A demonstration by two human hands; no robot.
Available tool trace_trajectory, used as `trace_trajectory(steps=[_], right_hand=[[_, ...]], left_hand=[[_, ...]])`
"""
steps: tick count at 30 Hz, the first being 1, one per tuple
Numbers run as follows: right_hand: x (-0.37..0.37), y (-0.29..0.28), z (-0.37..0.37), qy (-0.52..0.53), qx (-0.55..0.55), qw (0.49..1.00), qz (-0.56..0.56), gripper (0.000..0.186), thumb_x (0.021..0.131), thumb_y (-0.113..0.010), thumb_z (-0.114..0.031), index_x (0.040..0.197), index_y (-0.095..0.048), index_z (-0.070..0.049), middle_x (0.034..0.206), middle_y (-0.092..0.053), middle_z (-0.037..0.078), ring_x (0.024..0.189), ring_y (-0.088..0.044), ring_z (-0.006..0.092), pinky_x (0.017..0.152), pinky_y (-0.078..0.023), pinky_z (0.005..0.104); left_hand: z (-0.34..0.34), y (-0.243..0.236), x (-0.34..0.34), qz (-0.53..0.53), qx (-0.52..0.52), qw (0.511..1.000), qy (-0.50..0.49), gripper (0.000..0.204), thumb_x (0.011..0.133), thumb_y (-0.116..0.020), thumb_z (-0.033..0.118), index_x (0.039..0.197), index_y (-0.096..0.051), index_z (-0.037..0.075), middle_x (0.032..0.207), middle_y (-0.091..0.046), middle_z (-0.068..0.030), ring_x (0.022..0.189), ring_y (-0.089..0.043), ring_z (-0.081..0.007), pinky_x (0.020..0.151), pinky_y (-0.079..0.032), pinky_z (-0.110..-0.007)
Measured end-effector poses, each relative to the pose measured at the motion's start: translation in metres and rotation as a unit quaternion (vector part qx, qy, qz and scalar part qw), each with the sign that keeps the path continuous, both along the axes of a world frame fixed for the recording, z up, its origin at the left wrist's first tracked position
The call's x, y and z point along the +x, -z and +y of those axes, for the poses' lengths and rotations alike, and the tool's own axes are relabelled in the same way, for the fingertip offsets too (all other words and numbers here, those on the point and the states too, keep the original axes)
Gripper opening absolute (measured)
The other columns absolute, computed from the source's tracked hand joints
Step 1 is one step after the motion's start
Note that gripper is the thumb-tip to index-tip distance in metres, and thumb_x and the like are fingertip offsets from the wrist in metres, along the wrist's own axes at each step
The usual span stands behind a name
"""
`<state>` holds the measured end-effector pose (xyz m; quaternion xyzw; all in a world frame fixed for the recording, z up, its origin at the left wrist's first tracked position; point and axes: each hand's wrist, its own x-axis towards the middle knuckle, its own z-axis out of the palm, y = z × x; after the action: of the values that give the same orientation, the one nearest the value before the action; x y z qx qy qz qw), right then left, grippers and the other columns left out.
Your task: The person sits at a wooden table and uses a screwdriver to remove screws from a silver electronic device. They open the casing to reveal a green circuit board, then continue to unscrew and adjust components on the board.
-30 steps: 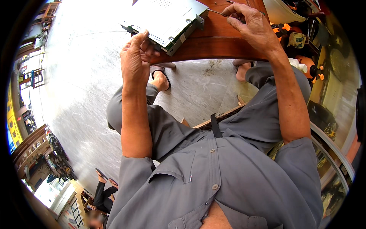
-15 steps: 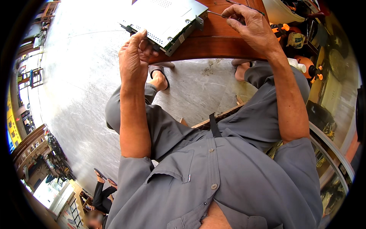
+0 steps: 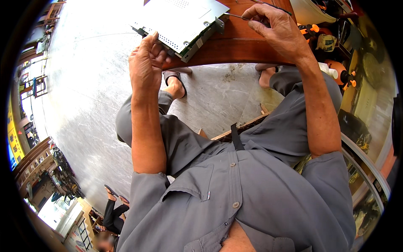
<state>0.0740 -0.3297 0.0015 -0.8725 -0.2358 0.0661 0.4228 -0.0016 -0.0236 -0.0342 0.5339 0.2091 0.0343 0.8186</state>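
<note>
A silver, flat metal-cased electronic unit (image 3: 180, 23) with vent holes and side brackets rests tilted on the reddish-brown wooden table (image 3: 243, 42). My left hand (image 3: 147, 59) grips its near left edge, thumb on top and fingers curled beneath. In my right hand (image 3: 277, 31) is a thin metal-shafted tool (image 3: 236, 16), pinched between thumb and fingers. Its tip meets or nearly meets the unit's right side by a bracket; the exact contact is too small to tell. Any handle is hidden in the hand. A slim dark tool (image 3: 268, 5) shows just beyond my right knuckles.
Right of the table stand a pale bin (image 3: 310, 12), orange-and-black spray bottles (image 3: 336, 69) and cluttered shelving. My legs straddle the near table edge above a grey floor (image 3: 218, 92). Another person (image 3: 111, 214) sits far off at lower left.
My left hand has shifted very slightly left along the unit's edge. My right hand and its thin tool have edged a little left. The unit stays in place.
</note>
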Motion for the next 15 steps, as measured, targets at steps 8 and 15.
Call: trace_trajectory(steps=[8,15], right_hand=[[0.002,0.004,-0.004,-0.008,-0.001,1.000,-0.002,0.015,0.093,-0.068,-0.004,0.106,-0.068,0.003,0.090,-0.066,0.009,0.083,-0.065,0.0176,0.077,-0.053,0.0318],[-0.001,0.026,-0.003,-0.006,-0.019,0.999,-0.043,0.017,0.100,-0.068,-0.014,0.114,-0.070,-0.004,0.090,-0.063,-0.002,0.083,-0.057,0.0109,0.080,-0.051,0.0282]], left_hand=[[-0.002,-0.003,0.001,0.009,0.003,1.000,-0.021,0.023,0.102,-0.066,0.017,0.081,-0.063,0.008,0.061,-0.039,0.0074,0.049,-0.036,-0.0054,0.044,-0.038,-0.025],[-0.001,0.000,0.002,0.002,0.007,1.000,-0.024,0.022,0.103,-0.065,0.016,0.083,-0.064,0.007,0.061,-0.039,0.0078,0.048,-0.035,-0.0046,0.043,-0.037,-0.024]])
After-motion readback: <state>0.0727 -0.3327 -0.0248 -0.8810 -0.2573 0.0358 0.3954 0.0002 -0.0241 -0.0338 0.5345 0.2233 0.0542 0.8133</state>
